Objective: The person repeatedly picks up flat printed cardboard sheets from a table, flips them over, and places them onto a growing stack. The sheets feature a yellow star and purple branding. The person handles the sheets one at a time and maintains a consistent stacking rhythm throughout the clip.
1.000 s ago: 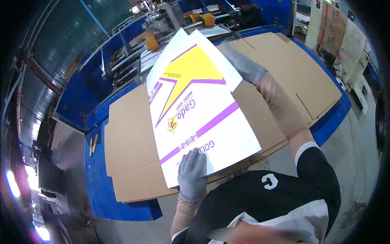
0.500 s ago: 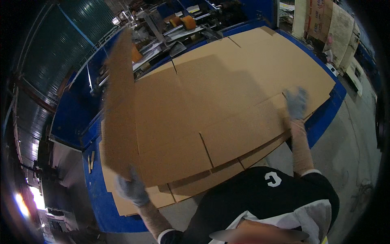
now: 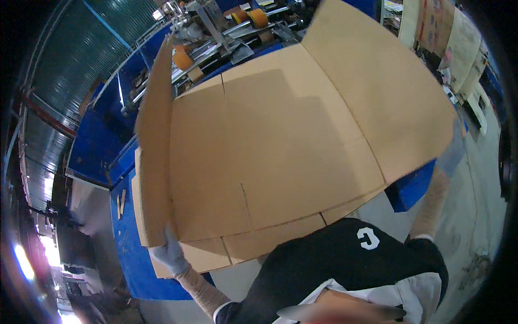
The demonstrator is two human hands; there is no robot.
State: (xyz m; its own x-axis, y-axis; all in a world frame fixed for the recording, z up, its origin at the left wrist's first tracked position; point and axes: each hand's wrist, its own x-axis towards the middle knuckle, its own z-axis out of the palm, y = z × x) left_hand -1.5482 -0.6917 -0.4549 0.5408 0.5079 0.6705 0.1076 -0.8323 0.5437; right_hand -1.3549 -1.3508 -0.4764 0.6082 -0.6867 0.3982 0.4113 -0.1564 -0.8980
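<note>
- My left hand [image 3: 168, 254], in a pale grey glove, is clamped on the lower left corner of a large flat sheet of plain brown corrugated cardboard [image 3: 280, 146], fingers wrapped over its folded left flap.
- My right hand [image 3: 452, 154], also gloved, is far out to the right at the sheet's right edge; most of it is hidden behind the board, so I cannot tell how it grips.
- My hands are well apart, one at each side of the sheet.
- Half a second ago I held only a narrow panel upright in my left hand while my right rested on the stack; now the whole sheet is spread open between both hands and lifted, tilted toward me, covering most of the table.
- The left flap stands bent up along its crease; the right panel rises toward the top of the view.
- Under the lifted sheet lies a stack of flat brown cardboard blanks [image 3: 205, 259], its near edges showing just below my left hand.
- The stack rests on a blue metal work table [image 3: 127, 237], whose right corner shows beneath the sheet.
- Behind the table stands a blue machine with orange rollers [image 3: 258, 17].
- No container is in view.
</note>
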